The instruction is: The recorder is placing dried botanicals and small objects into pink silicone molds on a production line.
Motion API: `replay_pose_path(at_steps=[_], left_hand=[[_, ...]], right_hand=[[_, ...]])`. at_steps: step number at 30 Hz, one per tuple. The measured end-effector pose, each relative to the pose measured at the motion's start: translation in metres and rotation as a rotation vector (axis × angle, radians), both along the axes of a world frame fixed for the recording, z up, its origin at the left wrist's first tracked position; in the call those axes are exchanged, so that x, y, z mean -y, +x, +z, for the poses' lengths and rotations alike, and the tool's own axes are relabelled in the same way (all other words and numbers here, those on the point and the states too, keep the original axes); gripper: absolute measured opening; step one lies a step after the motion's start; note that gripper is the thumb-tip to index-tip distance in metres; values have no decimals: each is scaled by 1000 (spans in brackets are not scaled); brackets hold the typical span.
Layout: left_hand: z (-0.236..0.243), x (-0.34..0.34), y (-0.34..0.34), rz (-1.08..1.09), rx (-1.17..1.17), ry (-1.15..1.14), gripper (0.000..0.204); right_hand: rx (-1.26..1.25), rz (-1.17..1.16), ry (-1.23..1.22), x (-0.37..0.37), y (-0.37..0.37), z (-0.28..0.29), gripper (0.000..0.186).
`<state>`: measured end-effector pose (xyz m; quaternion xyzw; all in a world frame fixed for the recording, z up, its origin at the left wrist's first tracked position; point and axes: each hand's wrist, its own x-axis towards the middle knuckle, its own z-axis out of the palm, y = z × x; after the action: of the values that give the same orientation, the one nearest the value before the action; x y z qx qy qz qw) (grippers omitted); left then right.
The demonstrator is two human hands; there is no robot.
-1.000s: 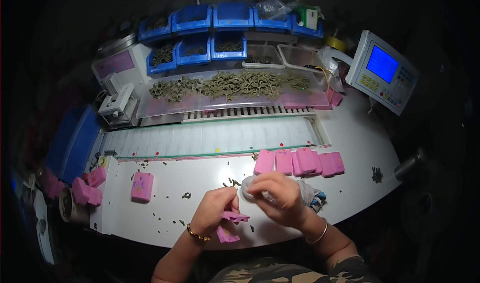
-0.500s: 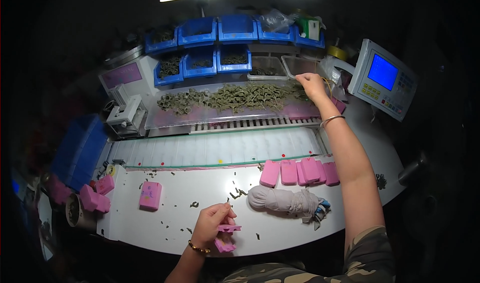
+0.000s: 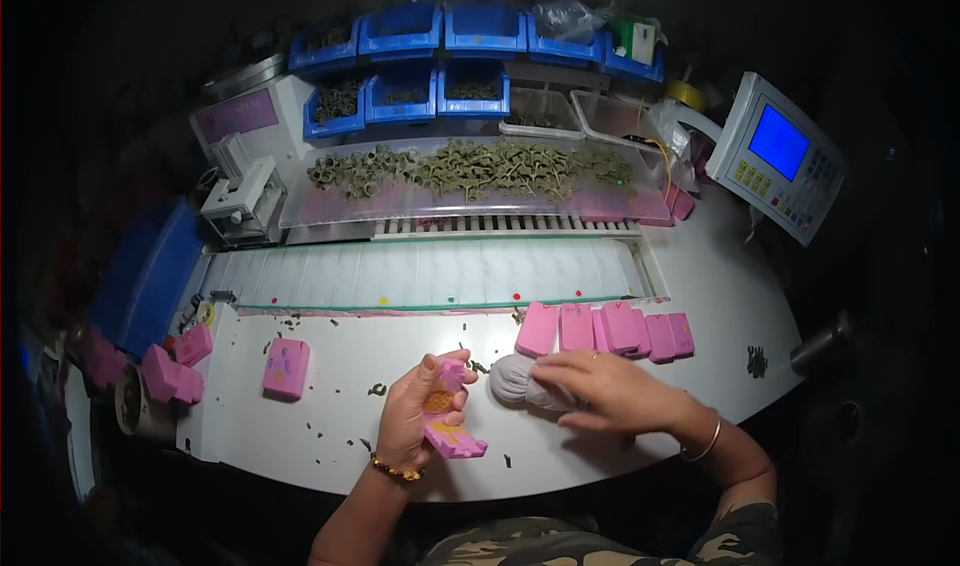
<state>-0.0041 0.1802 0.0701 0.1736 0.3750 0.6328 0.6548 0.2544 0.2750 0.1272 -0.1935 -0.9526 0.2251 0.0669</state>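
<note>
My left hand (image 3: 422, 410) grips an opened pink mould (image 3: 456, 442), its upper half tilted upright, with yellowish material on the inner faces. My right hand (image 3: 610, 394) lies over a pale grey cloth bundle (image 3: 512, 380), fingers stretched out and touching it; the hand hides most of the bundle. Small dark green pieces (image 3: 376, 389) are scattered on the white bench (image 3: 300, 436) around my hands. A closed pink block (image 3: 287, 368) lies left of my left hand, and a row of pink blocks (image 3: 536, 328) lies just beyond my right hand.
Behind are a long white channel (image 3: 420, 271), a clear tray (image 3: 300, 211) heaped with green pieces, and blue bins (image 3: 400, 28). At left stand a small press (image 3: 245, 198), a blue bin (image 3: 140, 271) and more pink blocks (image 3: 160, 371). A control panel (image 3: 775, 156) stands right.
My right hand reached up to the tray's right end half a second ago and has come back down onto the cloth bundle. My left hand has tilted the pink mould open, showing its inside.
</note>
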Motion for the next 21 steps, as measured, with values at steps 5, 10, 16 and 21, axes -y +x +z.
replay_pose_path(at_steps=[5, 10, 16, 21], left_hand=[[4, -9, 16, -125, 28, 25, 69], [0, -6, 18, -46, 28, -27, 68], [11, -8, 29, 31, -260, 225, 60], [13, 5, 17, -3, -305, 244, 56]], right_hand=[[-53, -151, 283, 21, -13, -36, 55], [-321, -345, 702, 27, -27, 23, 52], [-192, -102, 592, 61, -54, 15, 45], [-319, -190, 622, 53, -39, 47, 42]])
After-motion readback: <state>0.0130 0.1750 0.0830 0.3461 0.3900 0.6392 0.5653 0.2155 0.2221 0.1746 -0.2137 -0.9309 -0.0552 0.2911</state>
